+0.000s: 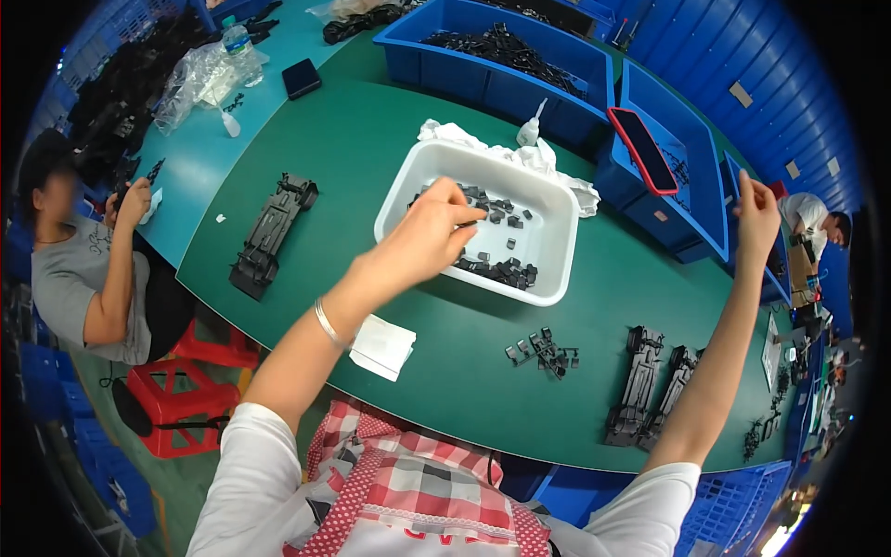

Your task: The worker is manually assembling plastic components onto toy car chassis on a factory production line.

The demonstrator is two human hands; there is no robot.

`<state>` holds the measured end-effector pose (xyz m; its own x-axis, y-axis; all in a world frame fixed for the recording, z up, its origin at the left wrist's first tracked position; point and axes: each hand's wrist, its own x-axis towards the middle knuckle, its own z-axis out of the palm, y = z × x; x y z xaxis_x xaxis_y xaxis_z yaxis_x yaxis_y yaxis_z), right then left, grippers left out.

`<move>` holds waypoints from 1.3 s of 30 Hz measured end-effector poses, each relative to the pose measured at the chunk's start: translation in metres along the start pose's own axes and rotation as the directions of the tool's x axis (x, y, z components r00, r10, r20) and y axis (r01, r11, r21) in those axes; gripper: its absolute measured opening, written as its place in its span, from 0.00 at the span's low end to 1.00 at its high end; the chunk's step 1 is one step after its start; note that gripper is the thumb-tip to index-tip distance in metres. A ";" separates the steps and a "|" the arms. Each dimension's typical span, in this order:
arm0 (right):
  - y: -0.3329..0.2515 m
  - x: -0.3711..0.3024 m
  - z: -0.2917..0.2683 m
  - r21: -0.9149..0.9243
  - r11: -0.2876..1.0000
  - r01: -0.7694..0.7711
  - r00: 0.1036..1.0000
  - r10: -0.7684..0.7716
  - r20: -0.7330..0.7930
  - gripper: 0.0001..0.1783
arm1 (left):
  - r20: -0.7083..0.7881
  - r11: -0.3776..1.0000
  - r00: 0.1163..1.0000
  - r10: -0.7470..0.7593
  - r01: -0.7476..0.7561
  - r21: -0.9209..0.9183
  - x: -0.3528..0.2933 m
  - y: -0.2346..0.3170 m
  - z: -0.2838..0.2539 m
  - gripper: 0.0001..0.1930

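My left hand [432,230] is over a white plastic tub [559,278], its fingers curled in a pinch. Whatever is between those fingertips is too small to make out. Several small black plastic pieces [506,271] lie in the tub, in loose groups along its sides. My right hand [757,215] is raised far to the right, by the blue bins, with its fingers drawn together. What it holds, if anything, cannot be made out. Below my right forearm are long black toy-car chassis [639,388]. A cluster of black parts on a sprue [546,354] lies in front of the tub.
Blue bins [548,110] of black parts line the far side. A red-cased phone [642,151] leans on one. Behind the tub are a white cloth [452,136] and a small bottle [530,128]. Another black chassis [272,236] lies left; a person [93,269] sits beyond it.
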<state>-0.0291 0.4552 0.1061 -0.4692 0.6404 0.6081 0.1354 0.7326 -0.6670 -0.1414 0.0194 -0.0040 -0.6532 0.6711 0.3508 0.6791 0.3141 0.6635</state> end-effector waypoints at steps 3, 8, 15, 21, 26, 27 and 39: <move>-0.032 -0.095 0.027 0.110 0.979 0.170 0.943 -0.194 0.271 0.09 | 0.018 0.954 1.000 0.008 -0.013 0.299 -0.010 -0.025 0.005 0.12; -0.073 -0.239 0.017 0.001 0.999 0.044 0.485 -0.022 0.874 0.06 | -0.080 0.980 0.977 0.198 -0.196 0.029 -0.031 0.019 0.002 0.07; -0.076 -0.288 0.023 0.158 0.985 0.074 0.728 -0.162 0.666 0.07 | 0.086 0.976 0.974 0.210 -0.204 -0.075 -0.070 0.042 0.017 0.11; -0.100 -0.305 0.017 0.360 0.848 -0.388 0.650 -0.025 0.759 0.07 | 0.440 0.812 0.897 0.045 0.223 -0.539 -0.080 0.060 0.019 0.31; -0.123 -0.313 0.017 0.422 0.829 -0.368 0.671 -0.077 0.737 0.08 | 0.742 0.721 0.670 -0.017 0.522 -0.455 -0.081 0.057 0.026 0.18; -0.124 -0.313 0.018 0.436 0.816 -0.380 0.668 -0.085 0.740 0.09 | 0.676 0.680 0.736 -0.031 0.511 -0.525 -0.085 0.057 0.030 0.14; -0.126 -0.331 0.019 0.314 0.785 -0.534 0.587 0.077 0.806 0.06 | 0.538 0.842 0.840 0.076 0.235 -0.485 -0.092 0.050 0.021 0.15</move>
<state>0.0928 0.1462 -0.0195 -0.9683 0.2463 -0.0415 0.0829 0.1602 -0.9836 -0.0399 -0.0128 -0.0168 -0.3171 0.9483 -0.0106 0.2557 0.0962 0.9620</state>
